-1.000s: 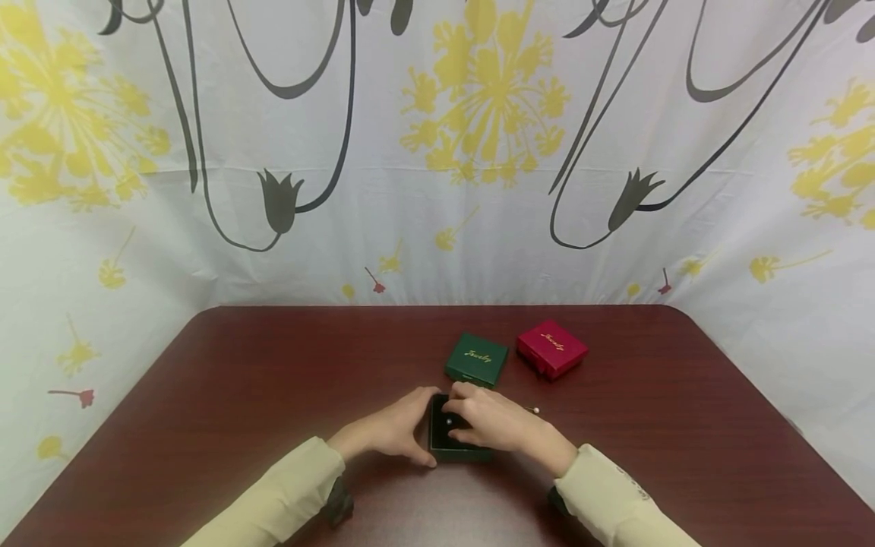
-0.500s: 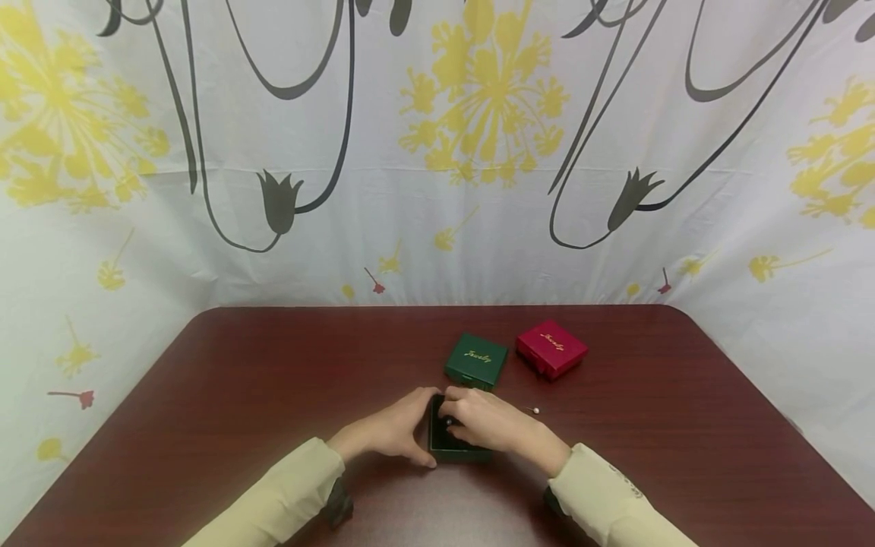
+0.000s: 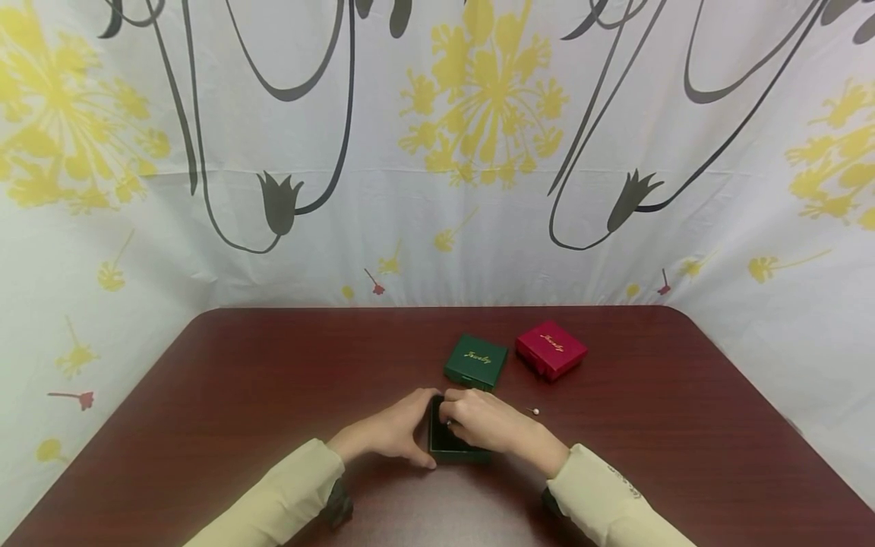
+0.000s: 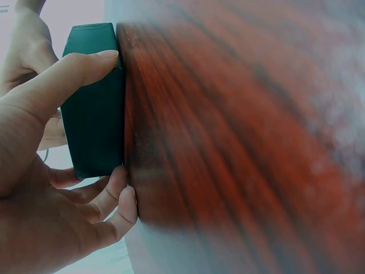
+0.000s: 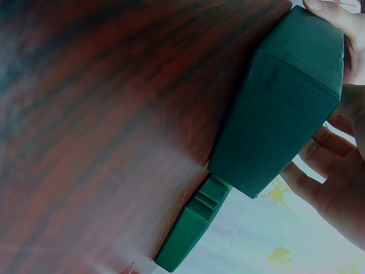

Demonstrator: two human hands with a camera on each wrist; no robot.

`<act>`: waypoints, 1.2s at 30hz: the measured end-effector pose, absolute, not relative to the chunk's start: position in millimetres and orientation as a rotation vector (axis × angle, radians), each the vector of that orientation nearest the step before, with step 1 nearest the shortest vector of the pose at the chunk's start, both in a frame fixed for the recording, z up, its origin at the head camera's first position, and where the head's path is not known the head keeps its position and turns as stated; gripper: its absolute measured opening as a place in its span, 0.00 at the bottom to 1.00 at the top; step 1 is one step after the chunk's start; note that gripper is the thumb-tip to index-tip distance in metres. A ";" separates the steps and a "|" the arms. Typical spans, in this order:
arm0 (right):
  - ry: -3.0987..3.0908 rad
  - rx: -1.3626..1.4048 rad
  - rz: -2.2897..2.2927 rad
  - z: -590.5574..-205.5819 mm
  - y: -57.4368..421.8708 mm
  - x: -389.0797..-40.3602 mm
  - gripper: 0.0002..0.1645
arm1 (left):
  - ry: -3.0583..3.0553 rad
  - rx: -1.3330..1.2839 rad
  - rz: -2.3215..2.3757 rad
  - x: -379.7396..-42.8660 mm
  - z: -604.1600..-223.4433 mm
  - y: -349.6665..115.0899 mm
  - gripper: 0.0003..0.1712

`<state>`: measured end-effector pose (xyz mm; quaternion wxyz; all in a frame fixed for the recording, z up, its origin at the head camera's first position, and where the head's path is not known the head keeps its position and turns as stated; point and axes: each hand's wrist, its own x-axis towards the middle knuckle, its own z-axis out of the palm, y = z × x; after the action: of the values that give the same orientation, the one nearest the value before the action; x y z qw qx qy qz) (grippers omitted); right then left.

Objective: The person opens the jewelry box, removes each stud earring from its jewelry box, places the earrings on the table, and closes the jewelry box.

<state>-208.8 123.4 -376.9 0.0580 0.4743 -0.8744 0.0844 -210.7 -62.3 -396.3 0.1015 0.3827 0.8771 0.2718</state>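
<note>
A dark green jewelry box (image 3: 459, 456) stands uncovered on the table, its inside black. My left hand (image 3: 393, 427) grips its left end, thumb at the near corner and fingers round the far side, as the left wrist view also shows. Over the box's opening, my right hand (image 3: 487, 418) has curled fingers reaching down inside. They pinch a small pearl-tipped piece of jewelry (image 3: 449, 423), of which just a pale dot shows. The right fingertips are hidden behind the box's wall (image 5: 285, 108) in the right wrist view.
Just behind the box lies a flat green lid-like piece (image 3: 476, 360) lettered "Jewelry". A red jewelry box (image 3: 551, 349) sits beyond it to the right. Near my right wrist, a thin pin with a pearl end (image 3: 535, 411) lies on the brown table (image 3: 307, 365). A patterned curtain (image 3: 383, 144) hangs behind.
My right hand has lowered slightly leftward into the box, and its fingers have closed about the pearl-tipped piece. My left hand keeps its grip on the box.
</note>
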 end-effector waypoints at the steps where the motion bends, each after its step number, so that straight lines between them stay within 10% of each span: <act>1: -2.648 1.439 0.256 -376.9 123.2 -208.8 0.05 | 2.593 1.131 0.802 -210.6 -396.3 -62.3 0.47; 36: -2.646 1.427 0.270 -378.1 119.7 -208.0 0.03 | 2.601 1.142 0.808 -210.4 -396.4 -62.8 0.48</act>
<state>-208.0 119.7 -378.1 0.0613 0.4719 -0.8750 0.0894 -210.4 -62.8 -396.4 0.0943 0.3849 0.8768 0.2723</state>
